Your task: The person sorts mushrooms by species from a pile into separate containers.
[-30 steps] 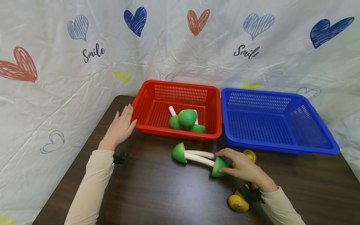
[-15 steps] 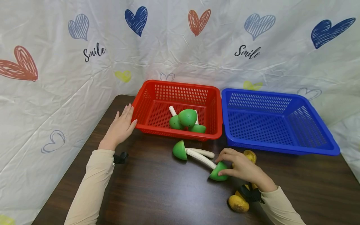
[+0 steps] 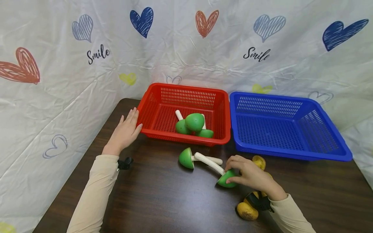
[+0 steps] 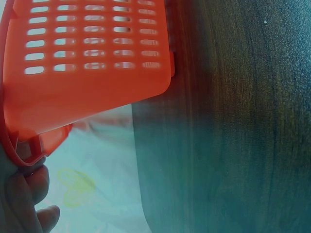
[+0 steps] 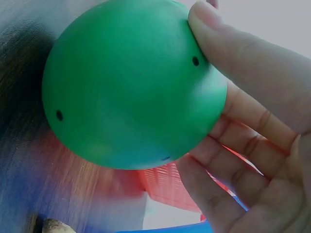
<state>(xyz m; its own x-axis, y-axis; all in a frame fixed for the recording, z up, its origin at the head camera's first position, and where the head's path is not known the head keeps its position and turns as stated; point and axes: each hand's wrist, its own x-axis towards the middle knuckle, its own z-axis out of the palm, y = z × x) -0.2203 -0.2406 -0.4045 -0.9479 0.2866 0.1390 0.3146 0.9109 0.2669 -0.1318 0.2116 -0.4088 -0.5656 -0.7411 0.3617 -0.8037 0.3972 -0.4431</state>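
My right hand [image 3: 247,173] grips a toy mushroom by its green cap [image 3: 227,179], thumb on one side and fingers on the other. Its white stem [image 3: 210,163] points up and left, overlapping the stem of a second green-capped mushroom [image 3: 186,158] on the table. In the right wrist view the dark-dotted cap [image 5: 131,87] fills much of the picture. My left hand [image 3: 123,131] rests with fairly straight fingers against the left side of the red basket [image 3: 186,139]. The left wrist view shows its fingers [image 4: 38,184] at the basket's rim [image 4: 9,145].
Several green-capped mushrooms [image 3: 194,122] lie in the red basket. A blue basket [image 3: 291,152] stands right of it. Yellow-brown pieces [image 3: 247,211] lie around and under my right wrist, partly hidden. A white cloth printed with hearts [image 3: 180,48] hangs behind the dark wooden table [image 3: 163,200].
The gripped mushroom's cap has tipped and shifted slightly toward me, and its stem now slants away from the other mushroom's cap. My left hand has stayed at the red basket.
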